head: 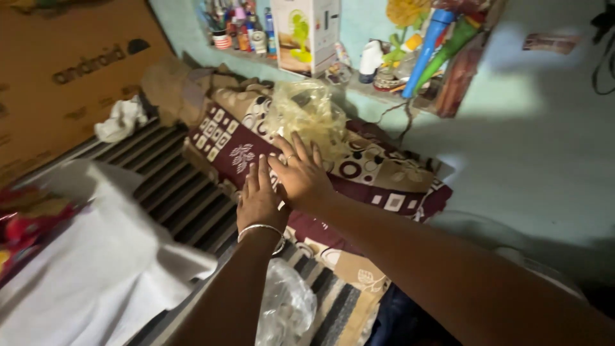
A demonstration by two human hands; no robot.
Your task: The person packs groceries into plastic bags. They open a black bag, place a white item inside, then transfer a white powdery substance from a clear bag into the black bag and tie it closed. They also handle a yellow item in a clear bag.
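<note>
Both hands lay flat with fingers spread, left hand (258, 200) and right hand (301, 176) pressing the maroon patterned cloth (225, 148); a yellowish plastic bag (309, 114) sat just beyond, seemingly untouched.

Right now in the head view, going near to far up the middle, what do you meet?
Clear plastic bag → left hand → right hand → yellowish plastic bag → white box on the shelf.
</note>
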